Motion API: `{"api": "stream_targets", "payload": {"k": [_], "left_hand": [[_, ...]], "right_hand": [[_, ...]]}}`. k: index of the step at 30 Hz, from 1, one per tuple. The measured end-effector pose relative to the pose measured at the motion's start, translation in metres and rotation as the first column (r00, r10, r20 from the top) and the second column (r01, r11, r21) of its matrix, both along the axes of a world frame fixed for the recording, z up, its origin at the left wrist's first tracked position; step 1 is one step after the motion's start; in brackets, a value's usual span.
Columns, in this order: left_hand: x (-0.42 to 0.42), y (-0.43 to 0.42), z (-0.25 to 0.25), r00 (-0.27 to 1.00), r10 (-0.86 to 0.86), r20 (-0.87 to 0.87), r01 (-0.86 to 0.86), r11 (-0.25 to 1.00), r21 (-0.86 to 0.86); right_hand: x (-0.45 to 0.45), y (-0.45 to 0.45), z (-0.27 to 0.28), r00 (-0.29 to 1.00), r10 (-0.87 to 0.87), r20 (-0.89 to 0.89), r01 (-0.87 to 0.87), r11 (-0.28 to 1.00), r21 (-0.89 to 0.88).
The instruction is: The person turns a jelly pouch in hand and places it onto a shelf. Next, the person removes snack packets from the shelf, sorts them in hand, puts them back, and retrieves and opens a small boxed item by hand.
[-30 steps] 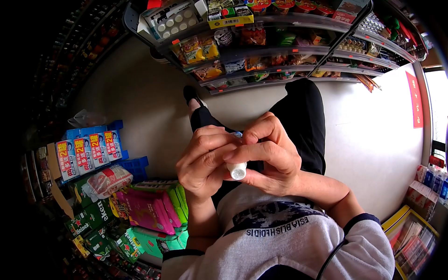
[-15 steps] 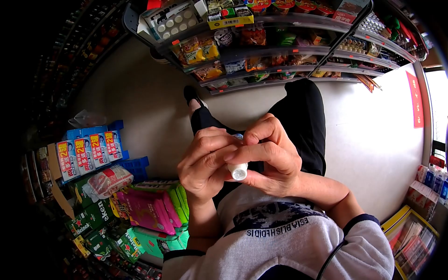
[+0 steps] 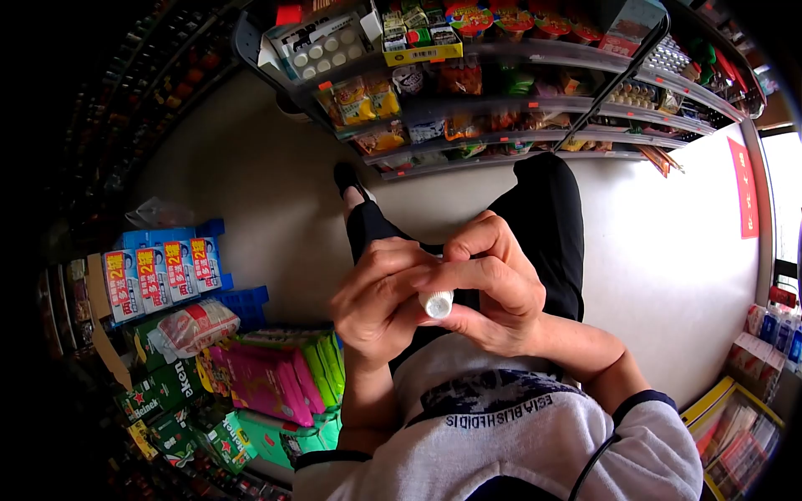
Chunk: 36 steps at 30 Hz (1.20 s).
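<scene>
Between my two hands is a small container with a white ribbed cap (image 3: 437, 305), whose round end faces up toward me. Its body is mostly hidden by fingers, so whether it is a tube or a bottle I cannot tell. My left hand (image 3: 378, 299) is closed around it from the left, fingers curled. From the other side my right hand (image 3: 499, 288) pinches it, thumb beneath the cap and index finger across the top. Both hands meet in front of my shirt, above my lap.
Ahead stands a shelf rack (image 3: 535, 104) with snack packets and cup noodles. To the left are stacked blue-white boxes (image 3: 163, 271), pink bags (image 3: 263, 380) and green beer cartons (image 3: 159, 392). A yellow-framed case (image 3: 735, 434) sits at lower right. Pale floor (image 3: 259, 184) surrounds my legs.
Both hands and the capped container appear slightly further right in view. The bluish bit seen between the fingers earlier is now hidden. My grip stays much the same.
</scene>
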<state>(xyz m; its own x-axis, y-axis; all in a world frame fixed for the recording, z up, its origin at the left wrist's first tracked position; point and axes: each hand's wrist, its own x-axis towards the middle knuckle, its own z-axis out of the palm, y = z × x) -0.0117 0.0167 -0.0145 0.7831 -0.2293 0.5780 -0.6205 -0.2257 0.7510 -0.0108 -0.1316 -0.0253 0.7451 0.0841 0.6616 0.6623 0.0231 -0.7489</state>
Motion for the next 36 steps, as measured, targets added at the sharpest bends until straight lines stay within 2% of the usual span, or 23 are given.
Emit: {"api": "stream_targets", "payload": {"k": [2,5,6,7,9,10,11,13,14,16,17,18,19,21,22,23,24,25,28,30,32,34,36], "left_hand": [[-0.006,-0.001,-0.004,0.995,0.013,-0.104,-0.019,0.998,-0.052],[-0.004,-0.004,-0.004,0.993,-0.056,-0.103,0.035,0.981,-0.19],[-0.002,-0.004,-0.008,0.983,-0.146,-0.108,0.101,0.934,-0.342],[-0.003,-0.002,-0.014,0.92,-0.324,-0.223,0.167,0.835,-0.524],[-0.003,-0.003,-0.028,0.804,-0.459,-0.379,0.144,0.768,-0.625],[-0.003,-0.006,-0.035,0.77,-0.488,-0.411,0.164,0.774,-0.611],[-0.002,-0.011,-0.039,0.737,-0.575,-0.355,0.208,0.693,-0.691],[-0.006,-0.02,-0.038,0.585,-0.715,-0.382,0.066,0.511,-0.857],[-0.01,-0.019,-0.043,0.551,-0.723,-0.418,-0.038,0.479,-0.877],[0.0,-0.016,-0.062,0.429,-0.79,-0.439,0.056,0.508,-0.86],[0.005,-0.016,-0.068,0.362,-0.815,-0.453,0.102,0.517,-0.85],[0.006,-0.016,-0.065,0.326,-0.841,-0.432,0.036,0.468,-0.883],[0.009,-0.017,-0.059,0.318,-0.844,-0.432,0.024,0.462,-0.886],[0.006,-0.011,-0.082,0.288,-0.798,-0.529,0.025,0.559,-0.829],[0.005,-0.01,-0.09,0.315,-0.752,-0.578,0.016,0.613,-0.79],[0.005,-0.01,-0.097,0.356,-0.734,-0.579,-0.02,0.613,-0.79],[0.006,-0.012,-0.107,0.418,-0.658,-0.627,-0.065,0.667,-0.742],[0.007,-0.013,-0.114,0.473,-0.574,-0.669,-0.114,0.713,-0.692],[0.016,-0.013,-0.115,0.454,-0.395,-0.799,-0.258,0.8,-0.542],[0.019,-0.01,-0.132,0.517,-0.33,-0.789,-0.283,0.804,-0.522],[0.023,-0.008,-0.15,0.596,-0.278,-0.753,-0.281,0.806,-0.52],[0.025,-0.005,-0.165,0.688,-0.272,-0.672,-0.261,0.772,-0.579],[0.029,-0.001,-0.174,0.705,-0.21,-0.677,-0.266,0.807,-0.527]], "right_hand": [[0.002,-0.001,0.003,0.999,0.029,-0.035,-0.029,1.0,0.007],[0.012,-0.009,0.013,0.994,0.107,-0.016,-0.107,0.994,-0.02],[0.016,-0.012,0.017,0.988,0.154,-0.007,-0.154,0.988,-0.011],[0.022,-0.015,0.021,0.979,0.203,0.004,-0.203,0.979,-0.007],[0.029,-0.016,0.026,0.949,0.306,-0.071,-0.296,0.947,0.124],[0.034,-0.018,0.029,0.93,0.356,-0.095,-0.34,0.928,0.156],[0.038,-0.02,0.031,0.906,0.405,-0.12,-0.38,0.905,0.189],[0.047,-0.023,0.03,0.862,0.483,-0.156,-0.437,0.862,0.257],[0.048,-0.023,0.031,0.837,0.52,-0.172,-0.461,0.839,0.29],[0.049,-0.022,0.028,0.811,0.543,-0.217,-0.463,0.823,0.329],[0.053,-0.024,0.024,0.814,0.529,-0.241,-0.475,0.844,0.25],[0.054,-0.024,0.019,0.812,0.504,-0.296,-0.463,0.863,0.201],[0.055,-0.024,0.014,0.808,0.475,-0.348,-0.452,0.879,0.151],[0.055,-0.023,0.0,0.81,0.387,-0.441,-0.416,0.909,0.033],[0.052,-0.02,-0.011,0.828,0.316,-0.462,-0.371,0.928,-0.031],[0.051,-0.018,-0.02,0.844,0.243,-0.479,-0.325,0.941,-0.095],[0.05,-0.02,-0.026,0.84,0.225,-0.494,-0.339,0.928,-0.154],[0.049,-0.022,-0.034,0.82,0.221,-0.527,-0.337,0.932,-0.134],[0.043,-0.02,-0.058,0.754,0.217,-0.62,-0.299,0.954,-0.029],[0.047,-0.023,-0.074,0.758,0.055,-0.65,-0.291,0.92,-0.262],[0.053,-0.021,-0.077,0.777,-0.093,-0.623,-0.25,0.862,-0.441],[0.065,-0.021,-0.087,0.881,-0.067,-0.469,-0.221,0.817,-0.532],[0.072,-0.02,-0.098,0.927,-0.022,-0.375,-0.212,0.793,-0.572]]}}
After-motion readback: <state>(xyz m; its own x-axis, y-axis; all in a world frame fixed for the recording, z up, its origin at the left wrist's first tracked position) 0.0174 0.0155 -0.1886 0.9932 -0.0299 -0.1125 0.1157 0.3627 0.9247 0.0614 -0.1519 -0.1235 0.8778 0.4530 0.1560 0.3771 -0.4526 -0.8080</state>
